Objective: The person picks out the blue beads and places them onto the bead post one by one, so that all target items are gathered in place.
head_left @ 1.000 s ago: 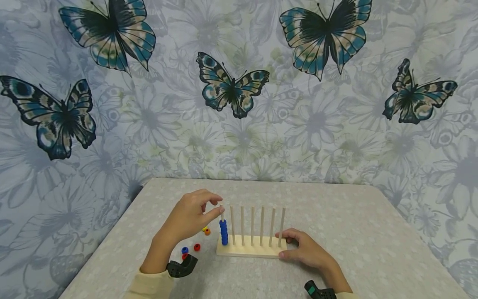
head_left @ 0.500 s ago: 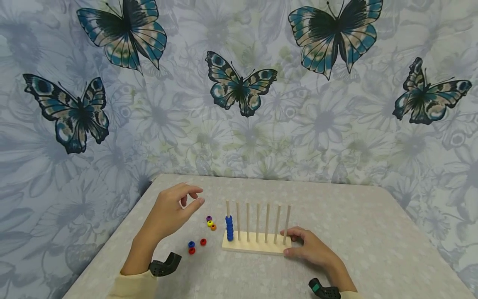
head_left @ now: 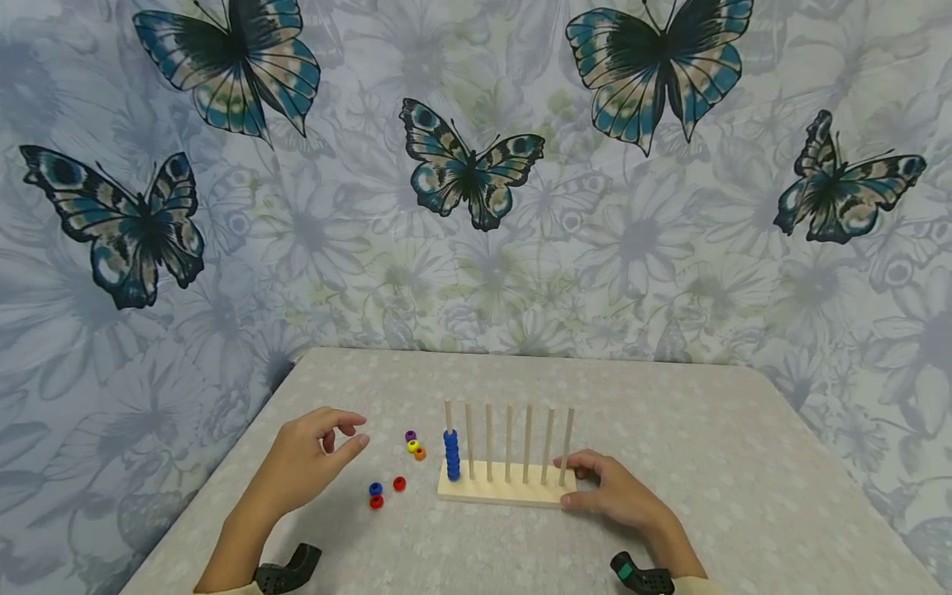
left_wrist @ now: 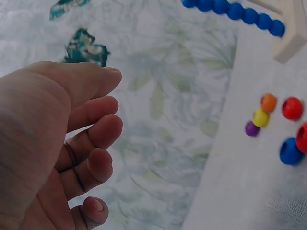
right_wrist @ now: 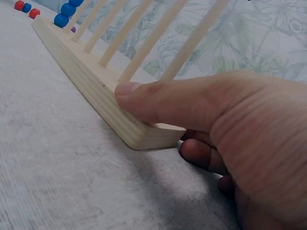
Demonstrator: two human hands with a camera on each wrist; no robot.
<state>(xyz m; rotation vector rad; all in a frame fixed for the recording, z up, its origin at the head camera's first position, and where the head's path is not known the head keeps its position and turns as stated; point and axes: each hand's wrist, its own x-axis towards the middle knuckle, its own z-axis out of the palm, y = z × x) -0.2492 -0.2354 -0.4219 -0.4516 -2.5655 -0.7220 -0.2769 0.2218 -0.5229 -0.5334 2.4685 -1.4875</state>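
A wooden peg board [head_left: 506,492] with several upright pegs stands mid-table. Blue beads [head_left: 452,456] are stacked on its leftmost peg; the other pegs are bare. My right hand [head_left: 621,494] grips the board's right end, thumb [right_wrist: 139,98] on the front edge and fingers behind. My left hand [head_left: 308,463] is raised over the table left of the loose beads, with loosely bent fingers and nothing between them. Nearest to it lie a blue bead [head_left: 375,488] and a red bead [head_left: 376,502], with another red bead just right of them.
Behind those, a purple bead [head_left: 411,435], a yellow bead [head_left: 412,446] and an orange bead [head_left: 420,454] lie in a touching row left of the board. The table [head_left: 669,413] ends at a butterfly-patterned wall covering [head_left: 632,289].
My left hand has left the top of the leftmost peg and moved left and down, past the loose beads. The right hand keeps its grip on the board.
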